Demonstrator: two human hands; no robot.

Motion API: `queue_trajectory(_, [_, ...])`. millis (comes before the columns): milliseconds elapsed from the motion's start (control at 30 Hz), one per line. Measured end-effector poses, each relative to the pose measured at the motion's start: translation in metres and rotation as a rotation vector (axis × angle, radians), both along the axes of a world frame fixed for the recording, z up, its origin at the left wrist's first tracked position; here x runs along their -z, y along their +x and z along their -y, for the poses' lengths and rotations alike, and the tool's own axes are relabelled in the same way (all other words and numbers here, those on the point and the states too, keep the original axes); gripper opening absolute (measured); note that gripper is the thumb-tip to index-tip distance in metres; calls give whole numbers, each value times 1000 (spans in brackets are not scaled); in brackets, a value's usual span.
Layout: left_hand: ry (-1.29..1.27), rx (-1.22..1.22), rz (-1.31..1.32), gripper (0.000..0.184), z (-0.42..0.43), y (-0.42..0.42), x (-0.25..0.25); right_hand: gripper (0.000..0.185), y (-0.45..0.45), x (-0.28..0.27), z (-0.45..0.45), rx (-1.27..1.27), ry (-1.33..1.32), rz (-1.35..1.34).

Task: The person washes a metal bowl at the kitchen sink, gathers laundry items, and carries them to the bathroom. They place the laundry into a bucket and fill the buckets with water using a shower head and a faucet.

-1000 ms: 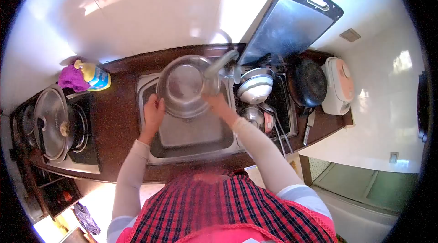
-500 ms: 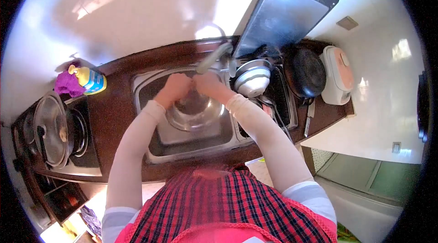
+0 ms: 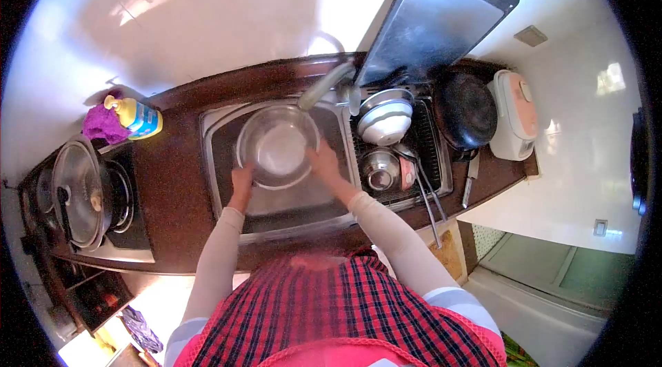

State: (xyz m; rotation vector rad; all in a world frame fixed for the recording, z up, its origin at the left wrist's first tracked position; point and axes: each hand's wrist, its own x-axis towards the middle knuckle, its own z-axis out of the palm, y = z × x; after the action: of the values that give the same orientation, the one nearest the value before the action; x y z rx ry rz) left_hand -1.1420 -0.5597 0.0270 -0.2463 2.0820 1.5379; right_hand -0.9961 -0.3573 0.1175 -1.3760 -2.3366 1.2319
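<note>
There it was, the silvery basin (image 3: 279,143), round and wide-mouthed, with a bright rim, shiny sloping sides and a pale, cloudy gleam across its flat bottom! It hung over the sink (image 3: 296,226), mouth up; whether it touched the sink floor, I couldn't tell. And the grip: left hand (image 3: 241,181) curled round the rim at about half past seven, right hand (image 3: 324,162) at four o'clock, fingers mostly closed, both holding that one basin. The tap (image 3: 324,88) leaned in from one o'clock, its spout end just by the rim.

Now the count, reading the clock from the basin! One chopping board (image 3: 441,29) stood tilted at two. Towards three, on the rack (image 3: 432,134), sat one white bowl (image 3: 386,127); at half past three, one small steel bowl (image 3: 379,172) beside two long, slim handles (image 3: 427,210). Farther out around three came one black pan (image 3: 467,112), one rice cooker (image 3: 515,115) and one knife (image 3: 470,181), all on the brown desk (image 3: 172,188). Over towards half past nine, one yellow-and-blue bottle (image 3: 145,121) touched one purple cloth (image 3: 103,124), and at half past eight sat one lidded pot (image 3: 81,191)!
</note>
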Motion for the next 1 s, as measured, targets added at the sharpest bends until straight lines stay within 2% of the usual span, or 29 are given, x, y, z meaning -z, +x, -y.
queue_trajectory(33, [28,23,49,36,0,4,-17,32,-2,-1,0,20,-9,2])
queue_trajectory(100, [84,68,144,36,-1,16,-64,33,1,-8,-8,182,-590,-199])
queue_trajectory(133, [-58,99,130,34,-12,18,-94,35,5,-12,-14,259,-880,-301])
queue_trajectory(200, [-102,257,-78,33,-15,19,-106,35,31,41,-30,-175,-460,-470])
queue_trajectory(233, [-126,336,-181,32,-18,20,-120,32,34,37,-28,-138,-539,-488])
queue_trajectory(267, [-217,433,-132,31,-22,20,-136,29,37,34,-26,-97,-618,-507])
queue_trajectory(300, [-226,428,-264,31,-22,23,-133,26,40,31,-24,-53,-694,-525])
queue_trajectory(367, [-244,415,-525,30,-19,29,-122,23,29,-1,-17,416,-1212,-531])
queue_trajectory(400, [-214,399,-398,30,-19,32,-135,22,28,8,-16,409,-1169,-601])
queue_trajectory(467, [-119,322,-275,26,-13,29,-113,21,29,31,-16,395,-1075,-740])
queue_trajectory(567, [49,134,53,17,-15,32,-85,20,15,-3,-18,114,-524,-651])
queue_trajectory(600, [107,63,187,13,-17,33,-76,21,9,-20,-19,16,-282,-483])
queue_trajectory(667, [266,69,341,9,-22,37,-29,26,1,-53,-23,-167,196,-127])
queue_trajectory(733, [354,-3,499,12,-35,45,-21,29,-2,-67,-34,-221,182,-25])
queue_trajectory(800, [317,76,536,14,-37,47,-29,28,1,-91,-37,-242,197,99])
queue_trajectory(900, [167,269,462,18,-32,31,-55,25,17,-91,-46,92,-511,108])
queue_trajectory(1000, [52,416,231,28,-20,16,-78,23,47,-36,-40,259,-889,1])
